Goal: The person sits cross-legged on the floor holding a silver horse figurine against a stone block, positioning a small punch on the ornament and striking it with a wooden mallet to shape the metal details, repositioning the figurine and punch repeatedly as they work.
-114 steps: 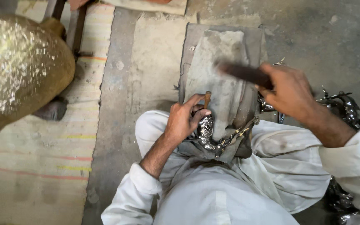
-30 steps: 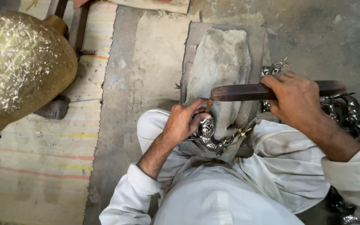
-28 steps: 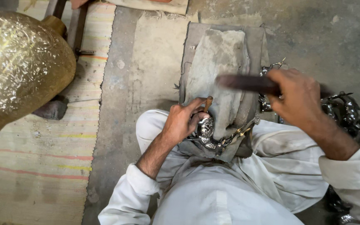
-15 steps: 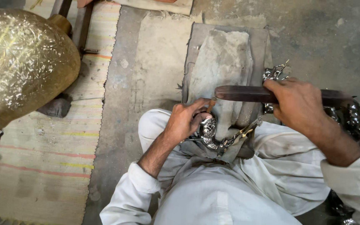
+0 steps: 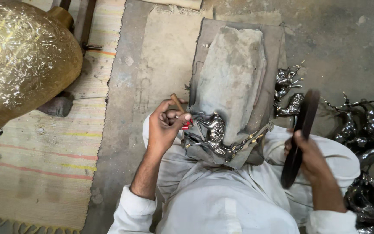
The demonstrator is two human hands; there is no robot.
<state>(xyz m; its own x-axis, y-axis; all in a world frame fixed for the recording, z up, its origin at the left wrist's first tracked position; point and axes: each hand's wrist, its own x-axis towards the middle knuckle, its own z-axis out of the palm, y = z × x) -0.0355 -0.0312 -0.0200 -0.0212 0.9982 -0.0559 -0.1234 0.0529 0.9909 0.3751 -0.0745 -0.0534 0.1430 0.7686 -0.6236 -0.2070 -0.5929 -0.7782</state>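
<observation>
My left hand point(image 5: 164, 125) grips a small wooden-handled chisel point(image 5: 178, 104) with a red mark near its tip, held beside a shiny silver deer figurine point(image 5: 215, 134). The figurine lies on the near end of a grey padded block point(image 5: 234, 73) that rests against my lap. My right hand point(image 5: 310, 156) holds a flat dark wooden mallet stick point(image 5: 301, 130), drawn off to the right of the block and standing nearly upright. I sit on the floor in white clothing.
Several more silver deer figurines lie right of the block point(image 5: 287, 93) and in a pile at the far right point(image 5: 364, 130). A large engraved brass vase point(image 5: 18, 60) lies at top left over a striped woven mat point(image 5: 44, 160). Bare concrete floor point(image 5: 347, 39) surrounds them.
My right hand has pulled the wooden stick away from above the figurine, swinging it to the right and upright. My left hand stays at the figurine with the chisel.
</observation>
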